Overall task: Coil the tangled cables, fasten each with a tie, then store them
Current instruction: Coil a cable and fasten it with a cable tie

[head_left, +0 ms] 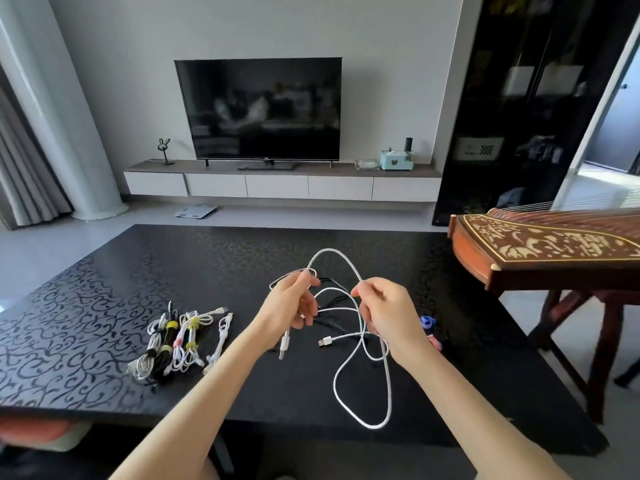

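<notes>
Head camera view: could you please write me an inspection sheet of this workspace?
Surface: black patterned table.
Job's things: tied cable bundles lie at left; a blue tie and a pink tie lie at right.
Clutter: nothing seen.
Hands: left hand and right hand both grip the white cable above the table.
Cables: white cable hangs in loose loops, uncoiled; black cable lies beneath the hands.
Surroundings: television on a wall unit; wooden zither at right; dark cabinet behind.
</notes>
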